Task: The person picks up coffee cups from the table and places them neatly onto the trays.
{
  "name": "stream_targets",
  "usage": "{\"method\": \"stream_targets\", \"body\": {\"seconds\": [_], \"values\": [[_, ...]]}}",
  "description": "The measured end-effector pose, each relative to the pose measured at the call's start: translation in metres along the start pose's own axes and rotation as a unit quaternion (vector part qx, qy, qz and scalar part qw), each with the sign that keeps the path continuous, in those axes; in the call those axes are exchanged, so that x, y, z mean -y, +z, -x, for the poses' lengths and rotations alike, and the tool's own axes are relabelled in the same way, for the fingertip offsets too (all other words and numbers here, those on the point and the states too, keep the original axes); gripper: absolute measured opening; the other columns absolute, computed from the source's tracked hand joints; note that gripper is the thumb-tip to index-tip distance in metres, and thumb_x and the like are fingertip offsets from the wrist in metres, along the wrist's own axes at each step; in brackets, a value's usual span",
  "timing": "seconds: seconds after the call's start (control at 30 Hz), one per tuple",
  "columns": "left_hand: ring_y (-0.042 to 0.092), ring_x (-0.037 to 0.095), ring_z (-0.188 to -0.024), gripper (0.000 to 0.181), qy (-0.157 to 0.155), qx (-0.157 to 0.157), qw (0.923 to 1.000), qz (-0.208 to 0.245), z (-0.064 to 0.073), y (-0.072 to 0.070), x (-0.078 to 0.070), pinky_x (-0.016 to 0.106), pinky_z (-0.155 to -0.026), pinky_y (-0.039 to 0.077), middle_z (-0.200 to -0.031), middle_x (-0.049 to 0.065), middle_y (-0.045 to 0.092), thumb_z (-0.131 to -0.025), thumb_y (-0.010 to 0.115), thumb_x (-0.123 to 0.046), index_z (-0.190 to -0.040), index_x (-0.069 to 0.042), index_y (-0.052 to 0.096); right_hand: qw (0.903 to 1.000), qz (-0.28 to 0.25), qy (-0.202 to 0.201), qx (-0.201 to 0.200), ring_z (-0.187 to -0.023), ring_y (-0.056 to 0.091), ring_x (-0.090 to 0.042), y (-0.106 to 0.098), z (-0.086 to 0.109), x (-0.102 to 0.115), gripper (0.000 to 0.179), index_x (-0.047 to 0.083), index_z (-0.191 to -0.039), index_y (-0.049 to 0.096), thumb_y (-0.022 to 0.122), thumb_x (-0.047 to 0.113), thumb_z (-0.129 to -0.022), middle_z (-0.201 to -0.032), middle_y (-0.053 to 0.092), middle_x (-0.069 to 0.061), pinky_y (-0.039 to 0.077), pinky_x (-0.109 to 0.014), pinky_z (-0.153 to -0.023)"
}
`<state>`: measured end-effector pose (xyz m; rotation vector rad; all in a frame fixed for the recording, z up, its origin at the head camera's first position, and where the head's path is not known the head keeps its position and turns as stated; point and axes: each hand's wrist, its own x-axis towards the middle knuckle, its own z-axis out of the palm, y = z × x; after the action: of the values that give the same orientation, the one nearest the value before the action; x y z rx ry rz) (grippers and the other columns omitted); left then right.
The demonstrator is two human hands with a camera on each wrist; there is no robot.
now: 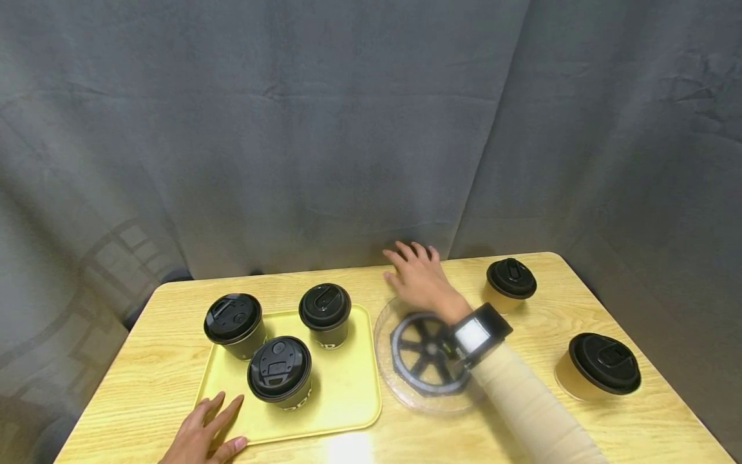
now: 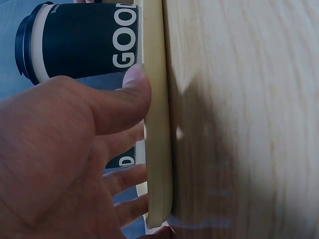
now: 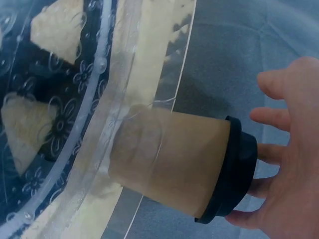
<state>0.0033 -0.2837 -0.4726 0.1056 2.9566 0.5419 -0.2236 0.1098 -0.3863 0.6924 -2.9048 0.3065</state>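
Three dark cups (image 1: pixel 281 370) on one tray (image 1: pixel 342 403); two brown cups (image 1: pixel 603 367), one disc (image 1: pixel 430 350) on table (image 1: pixel 116 399). Left hand (image 1: pixel 199 435) touches tray, right hand (image 1: pixel 422 278) beyond disc; fingers spread.

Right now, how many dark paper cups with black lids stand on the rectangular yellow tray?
3: the back left cup, the back right cup, and, between them, the front cup. None seems hidden.

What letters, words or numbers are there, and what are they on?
"GOO", then a cut-off letter: upper dark cup, left wrist view.
"D": lower dark cup there, mostly hidden.
Tiny print on the upper dark cup: too small to read.
Head view, dark cups: lettering too small and partial to read surely.
No numbers readable.
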Motion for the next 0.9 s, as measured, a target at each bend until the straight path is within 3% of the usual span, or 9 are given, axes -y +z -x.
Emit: {"method": "stream_targets", "body": {"seconds": [0.37, 0.6, 0.9], "values": [[0.048, 0.053, -0.122, 0.068, 0.008, -0.024, 0.9997, -0.007, 0.001, 0.002, 0.0, 0.065, -0.092, 0.043, -0.134, 0.029, 0.053, -0.08, 0.073, -0.048, -0.133, -0.008, 0.06, 0.9998, -0.012, 0.014, 0.008, -0.144, 0.025, -0.045, 0.003, -0.002, -0.007, 0.05, 0.022, -0.148, 0.041, 0.039, 0.039, -0.101, -0.158, 0.032, -0.012, 0.015, -0.068, -0.114], [0.045, 0.052, -0.125, 0.07, -0.007, 0.005, 1.0, -0.004, 0.0, -0.001, -0.003, 0.066, -0.095, 0.042, -0.137, 0.03, 0.049, -0.081, 0.07, -0.051, -0.136, -0.008, 0.057, 0.9997, -0.003, 0.026, 0.005, -0.144, 0.025, -0.044, 0.006, -0.004, -0.014, 0.049, 0.023, -0.147, 0.042, 0.039, 0.038, -0.101, -0.158, 0.032, -0.011, 0.016, -0.067, -0.115], [0.043, 0.053, -0.126, 0.072, -0.02, 0.023, 0.9995, 0.001, 0.0, -0.005, -0.005, 0.066, -0.097, 0.041, -0.14, 0.031, 0.046, -0.083, 0.069, -0.052, -0.138, -0.008, 0.055, 0.9995, -0.017, 0.026, -0.001, -0.14, 0.029, -0.04, 0.011, -0.006, -0.02, 0.044, 0.023, -0.141, 0.048, 0.036, 0.036, -0.101, -0.151, 0.038, -0.009, 0.031, -0.061, -0.109]]}}
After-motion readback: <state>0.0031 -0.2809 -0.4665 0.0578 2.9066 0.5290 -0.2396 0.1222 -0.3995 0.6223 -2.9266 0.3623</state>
